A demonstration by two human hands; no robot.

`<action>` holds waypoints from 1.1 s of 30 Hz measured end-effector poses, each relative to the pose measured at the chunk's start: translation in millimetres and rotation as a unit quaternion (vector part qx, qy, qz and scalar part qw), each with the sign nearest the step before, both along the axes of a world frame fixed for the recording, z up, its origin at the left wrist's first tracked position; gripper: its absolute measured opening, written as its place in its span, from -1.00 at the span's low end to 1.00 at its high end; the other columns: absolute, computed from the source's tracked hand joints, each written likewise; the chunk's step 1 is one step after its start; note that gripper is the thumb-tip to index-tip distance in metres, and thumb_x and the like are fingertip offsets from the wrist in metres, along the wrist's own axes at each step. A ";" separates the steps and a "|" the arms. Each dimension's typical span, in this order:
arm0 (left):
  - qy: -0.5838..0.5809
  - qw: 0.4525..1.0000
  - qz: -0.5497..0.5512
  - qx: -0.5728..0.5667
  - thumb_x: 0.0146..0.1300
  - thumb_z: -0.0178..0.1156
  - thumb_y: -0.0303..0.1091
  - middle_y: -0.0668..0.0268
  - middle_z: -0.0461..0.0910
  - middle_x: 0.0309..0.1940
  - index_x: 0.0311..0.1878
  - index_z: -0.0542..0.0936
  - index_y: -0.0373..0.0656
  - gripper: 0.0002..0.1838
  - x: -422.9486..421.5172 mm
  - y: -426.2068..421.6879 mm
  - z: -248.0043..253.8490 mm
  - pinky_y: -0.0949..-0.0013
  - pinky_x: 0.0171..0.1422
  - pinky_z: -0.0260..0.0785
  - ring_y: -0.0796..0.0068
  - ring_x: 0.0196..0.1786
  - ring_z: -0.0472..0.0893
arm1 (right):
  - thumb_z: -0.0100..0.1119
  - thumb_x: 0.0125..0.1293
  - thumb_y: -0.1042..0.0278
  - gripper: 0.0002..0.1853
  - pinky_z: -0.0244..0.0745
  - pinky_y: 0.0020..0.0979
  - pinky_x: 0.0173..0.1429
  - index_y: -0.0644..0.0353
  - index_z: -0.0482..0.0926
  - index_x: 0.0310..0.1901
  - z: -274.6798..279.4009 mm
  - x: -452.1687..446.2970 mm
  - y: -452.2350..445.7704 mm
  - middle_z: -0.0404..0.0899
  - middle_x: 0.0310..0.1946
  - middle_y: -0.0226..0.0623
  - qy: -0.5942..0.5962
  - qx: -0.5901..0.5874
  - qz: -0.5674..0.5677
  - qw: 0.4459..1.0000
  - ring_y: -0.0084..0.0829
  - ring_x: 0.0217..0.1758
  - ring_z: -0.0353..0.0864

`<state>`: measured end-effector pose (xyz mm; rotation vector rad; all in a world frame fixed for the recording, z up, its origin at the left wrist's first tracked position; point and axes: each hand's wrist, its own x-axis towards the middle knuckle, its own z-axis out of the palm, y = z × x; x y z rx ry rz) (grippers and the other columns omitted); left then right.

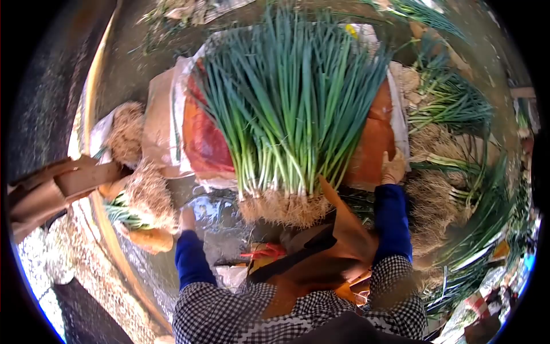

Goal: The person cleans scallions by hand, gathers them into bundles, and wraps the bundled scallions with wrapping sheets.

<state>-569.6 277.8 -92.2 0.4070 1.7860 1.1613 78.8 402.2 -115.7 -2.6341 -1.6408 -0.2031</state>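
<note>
A wide spread of spring onions (pixel 292 120) lies in front of me, leaves pointing away and brown roots (pixel 286 207) toward me. They rest on a stack of red and orange-brown sheets (pixel 372 132) with white edges. My right hand (pixel 393 167) is at the right edge of this stack, its fingers stretched out. My left hand (pixel 188 219) is low on the left, beside a bundle of spring onions with a bushy root end (pixel 152 195). Its fingers are mostly hidden, so I cannot tell whether it grips the bundle.
More spring onions (pixel 452 106) and root clumps (pixel 429 206) are heaped along the right. Another rooted bundle (pixel 126 133) lies at the far left, near folded brown cardboard (pixel 63 183). Loose brown sheeting (pixel 349 235) stands up before my lap. The floor (pixel 223 229) looks wet.
</note>
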 end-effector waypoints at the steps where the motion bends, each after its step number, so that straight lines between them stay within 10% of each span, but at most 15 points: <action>1: 0.142 0.987 -0.053 -0.048 0.25 0.05 -0.23 0.18 0.46 -0.19 -0.07 0.45 -0.18 -0.73 -10.0 -4.0 -9.9 0.35 -0.03 0.31 0.31 -0.15 0.47 | 0.17 0.12 -0.07 -0.49 0.39 -0.21 0.11 0.17 0.53 -0.03 -6.3 1.6 1.5 0.56 -0.11 -0.09 -0.115 0.081 0.056 0.988 -0.14 -0.03 0.53; 4: 0.538 0.798 -0.184 -0.199 0.24 0.07 -0.13 0.01 0.49 0.01 0.14 0.41 -0.27 -0.51 -28.8 -34.2 -31.8 0.16 0.15 0.29 0.06 0.06 0.48 | 0.12 0.13 -0.14 -0.48 0.41 -0.18 0.08 0.13 0.54 -0.05 17.2 10.2 21.5 0.56 -0.10 -0.06 -0.021 -0.072 -0.038 0.996 -0.10 -0.03 0.53; 6: 0.377 0.906 -0.189 -0.051 0.24 0.08 -0.20 -0.06 0.48 0.00 0.11 0.41 -0.30 -0.55 -35.0 17.9 -33.9 0.17 0.17 0.28 0.02 0.07 0.46 | 0.02 0.18 -0.16 -0.51 0.42 -0.13 0.04 0.08 0.55 -0.07 13.3 15.6 21.3 0.55 -0.08 -0.07 0.084 -0.193 -0.051 0.976 -0.05 -0.03 0.53; 8: 0.520 0.813 -0.234 -0.115 0.25 0.07 -0.26 -0.06 0.49 0.00 0.11 0.44 -0.27 -0.59 -70.6 44.2 -106.8 0.25 0.23 0.24 0.08 0.10 0.45 | -0.03 0.24 -0.04 -0.52 0.37 -0.17 0.09 0.17 0.53 0.00 1.4 21.9 24.8 0.53 -0.06 0.02 0.083 -0.180 -0.014 0.980 -0.03 0.02 0.49; 9: 0.751 0.559 -0.348 -0.046 0.29 0.00 -0.26 0.11 0.47 0.07 0.13 0.41 -0.34 -0.57 -78.7 63.3 -125.6 0.24 0.29 0.18 0.17 0.16 0.41 | -0.06 0.27 -0.05 -0.52 0.38 -0.18 0.08 0.15 0.52 0.03 -47.6 55.5 17.6 0.52 -0.04 0.01 -0.028 -0.077 0.088 0.993 -0.02 0.02 0.49; 11: 0.511 0.848 -0.137 -0.005 0.25 0.11 -0.19 0.06 0.47 0.07 0.17 0.40 -0.24 -0.52 -32.8 111.2 -81.5 0.24 0.25 0.21 0.13 0.14 0.43 | -0.09 0.33 0.19 -0.60 0.33 -0.22 0.19 0.24 0.41 0.10 -102.8 106.1 -3.5 0.36 0.13 0.02 0.063 -0.057 0.098 0.992 -0.10 0.15 0.37; 13: 0.493 0.856 -0.139 -0.074 0.19 0.17 -0.11 -0.05 0.43 0.09 0.19 0.36 -0.27 -0.42 -31.0 135.7 -86.7 0.20 0.26 0.22 0.03 0.16 0.41 | -0.12 0.36 0.31 -0.62 0.25 -0.27 0.29 0.30 0.34 0.15 -111.6 106.5 -17.8 0.27 0.22 0.01 0.310 0.044 0.111 0.943 -0.16 0.24 0.28; 14: 0.476 0.867 -0.129 -0.067 0.18 0.18 -0.09 -0.06 0.43 0.09 0.20 0.34 -0.27 -0.39 -35.0 140.0 -100.4 0.19 0.25 0.23 0.01 0.15 0.41 | -0.12 0.36 0.31 -0.61 0.19 -0.30 0.32 0.32 0.33 0.16 -82.8 72.6 -19.9 0.25 0.23 0.00 0.496 0.131 0.120 0.850 -0.19 0.26 0.26; 15: 0.459 0.878 -0.121 -0.058 0.16 0.20 -0.07 -0.07 0.43 0.09 0.21 0.33 -0.27 -0.36 -38.2 143.9 -110.5 0.17 0.25 0.23 -0.01 0.15 0.42 | -0.13 0.37 0.32 -0.59 0.07 -0.37 0.39 0.35 0.31 0.17 -50.8 44.2 -24.5 0.21 0.26 -0.03 0.782 0.277 0.101 0.549 -0.25 0.31 0.21; 19: 0.480 0.867 -0.050 -0.119 0.11 0.24 -0.07 -0.04 0.49 0.02 0.16 0.41 -0.24 -0.39 -42.1 159.7 -116.5 0.19 0.17 0.31 0.03 0.06 0.49 | -0.16 0.38 0.14 -0.47 -0.12 -0.35 0.45 0.36 0.22 0.25 41.7 -48.7 14.4 0.08 0.33 -0.09 0.669 0.039 -0.012 0.742 -0.27 0.40 0.04; 25: 0.436 0.899 -0.012 -0.044 0.12 0.17 -0.36 -0.05 0.57 -0.20 -0.03 0.50 -0.31 -0.64 -19.3 168.2 -70.2 0.25 -0.06 0.40 0.11 -0.17 0.58 | -0.27 0.40 -0.03 -0.41 0.06 -0.36 0.37 0.36 0.32 0.19 101.2 -105.5 28.7 0.35 0.16 -0.16 0.832 0.033 -0.123 0.539 -0.25 0.22 0.31; 27: 0.244 0.966 -0.024 0.079 0.30 0.00 -0.24 0.05 0.55 -0.27 0.01 0.44 -0.36 -0.63 16.0 168.5 -30.0 0.28 -0.04 0.37 0.26 -0.20 0.53 | -0.13 0.39 0.18 -0.60 0.36 -0.39 0.14 0.37 0.38 0.05 151.7 -162.5 31.7 0.41 0.00 -0.22 0.712 0.065 0.010 0.699 -0.37 0.00 0.43; 28: -0.046 0.994 -0.029 0.099 0.33 -0.07 -0.26 0.28 0.52 -0.17 0.10 0.41 -0.34 -0.61 48.6 164.0 16.7 0.41 -0.01 0.34 0.50 -0.14 0.46 | -0.13 0.39 0.18 -0.60 0.36 -0.39 0.14 0.37 0.38 0.05 160.4 -183.4 26.7 0.41 0.00 -0.22 0.710 0.071 0.010 0.701 -0.37 0.00 0.43; 30: 0.131 0.954 -0.227 0.145 0.34 -0.02 -0.17 0.27 0.51 -0.15 0.12 0.41 -0.29 -0.57 100.2 153.0 17.9 0.40 0.06 0.32 0.50 -0.07 0.44 | -0.15 0.39 0.10 -0.49 0.19 -0.38 0.28 0.38 0.28 0.18 173.0 -207.2 21.3 0.28 0.18 -0.12 0.722 -0.023 0.042 0.690 -0.35 0.24 0.24; 33: -0.214 0.953 -0.137 0.164 0.37 -0.03 -0.26 0.32 0.45 0.05 0.21 0.35 -0.33 -0.56 196.1 140.3 61.8 0.45 0.20 0.21 0.52 0.05 0.39 | -0.05 0.36 0.22 -0.72 0.34 -0.32 0.09 0.26 0.46 -0.06 156.6 -274.7 31.6 0.52 -0.07 -0.23 0.742 -0.174 0.121 0.636 -0.32 0.03 0.47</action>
